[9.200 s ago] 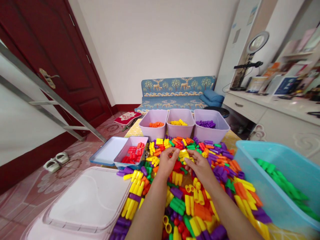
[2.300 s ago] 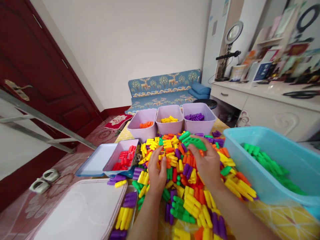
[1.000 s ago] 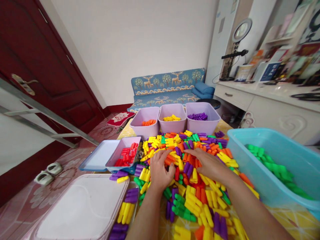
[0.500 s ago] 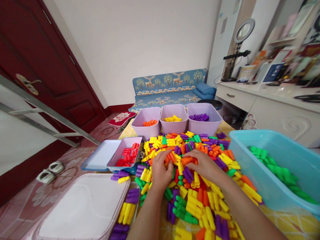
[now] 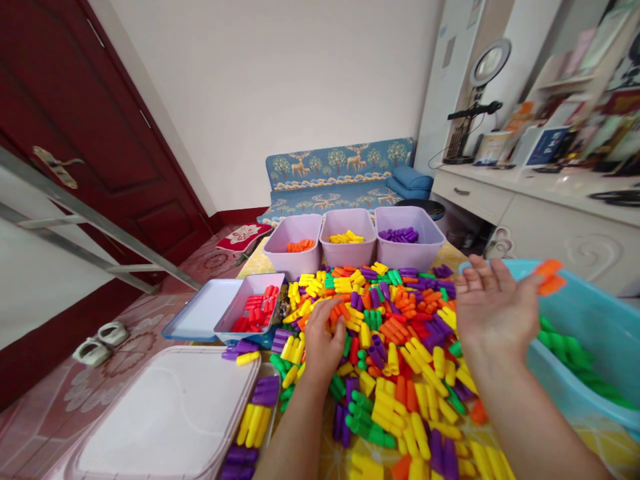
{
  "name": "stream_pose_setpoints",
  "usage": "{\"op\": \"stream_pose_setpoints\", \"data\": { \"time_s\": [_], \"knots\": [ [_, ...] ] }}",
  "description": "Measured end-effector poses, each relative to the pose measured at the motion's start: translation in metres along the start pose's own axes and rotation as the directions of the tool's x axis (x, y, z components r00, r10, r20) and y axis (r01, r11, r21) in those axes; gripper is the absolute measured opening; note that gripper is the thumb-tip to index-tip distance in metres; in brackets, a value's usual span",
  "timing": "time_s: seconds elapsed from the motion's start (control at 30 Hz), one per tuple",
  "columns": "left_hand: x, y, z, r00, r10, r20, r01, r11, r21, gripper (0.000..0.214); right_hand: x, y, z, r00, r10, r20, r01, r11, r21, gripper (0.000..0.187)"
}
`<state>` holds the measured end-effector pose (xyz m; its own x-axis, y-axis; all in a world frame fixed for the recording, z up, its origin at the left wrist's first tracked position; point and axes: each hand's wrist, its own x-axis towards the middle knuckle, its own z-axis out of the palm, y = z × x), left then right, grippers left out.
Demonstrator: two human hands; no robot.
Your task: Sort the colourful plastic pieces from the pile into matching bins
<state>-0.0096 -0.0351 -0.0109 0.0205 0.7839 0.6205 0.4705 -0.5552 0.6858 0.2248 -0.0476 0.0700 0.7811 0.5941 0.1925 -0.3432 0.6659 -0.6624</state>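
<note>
A heap of plastic blocks (image 5: 400, 347) in yellow, orange, green, purple and red covers the table. My left hand (image 5: 324, 339) rests on the heap's left side, fingers curled down over orange blocks (image 5: 341, 311). My right hand (image 5: 495, 308) is raised above the heap's right edge, palm up, fingers spread and empty. An orange block (image 5: 549, 277) is in the air just beyond it, over the teal bin (image 5: 575, 400), which holds green blocks (image 5: 575, 347).
Three lilac bins stand at the back with orange (image 5: 299, 245), yellow (image 5: 347, 237) and purple (image 5: 399, 235) blocks. A bin of red blocks (image 5: 253, 310) sits on a blue tray (image 5: 200, 313) at left. A white lid (image 5: 165, 413) lies front left. Sofa, door and desk surround.
My right hand has lifted off the heap, swung right toward the teal bin and opened; an orange block has left it. My left hand has stayed on the heap.
</note>
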Motion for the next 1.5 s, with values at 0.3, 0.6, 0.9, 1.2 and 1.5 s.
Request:
{"op": "stream_pose_setpoints", "data": {
  "time_s": [0.3, 0.6, 0.9, 1.2, 1.5],
  "knots": [
    [0.000, 0.000, 0.000, 0.999, -0.024, -0.026, 0.025, 1.000, 0.002, 0.034, -0.039, 0.064, -0.008, 0.525, 0.345, 0.778, 0.568, 0.538, -0.622, 0.065],
    [0.000, -0.002, 0.001, 0.993, -0.095, -0.066, 0.095, 0.995, 0.000, 0.025, -0.038, 0.054, -0.011, 0.510, 0.453, 0.731, 0.807, 0.043, -0.589, 0.024],
    [-0.001, -0.003, 0.001, 0.996, -0.086, -0.039, 0.087, 0.996, 0.021, 0.023, -0.034, 0.040, -0.002, 0.763, 0.275, 0.585, 0.391, 0.525, -0.756, 0.023],
    [-0.002, -0.002, 0.001, 0.996, -0.075, -0.049, 0.077, 0.997, 0.026, 0.022, -0.005, 0.003, 0.008, 0.999, 0.027, 0.036, -0.029, 0.999, 0.037, 0.021],
    [-0.002, 0.001, -0.004, 0.995, -0.077, -0.058, 0.093, 0.930, 0.355, 0.027, -0.002, 0.022, -0.020, 0.685, 0.496, 0.534, 0.582, 0.069, -0.810, 0.065]
  ]
}}
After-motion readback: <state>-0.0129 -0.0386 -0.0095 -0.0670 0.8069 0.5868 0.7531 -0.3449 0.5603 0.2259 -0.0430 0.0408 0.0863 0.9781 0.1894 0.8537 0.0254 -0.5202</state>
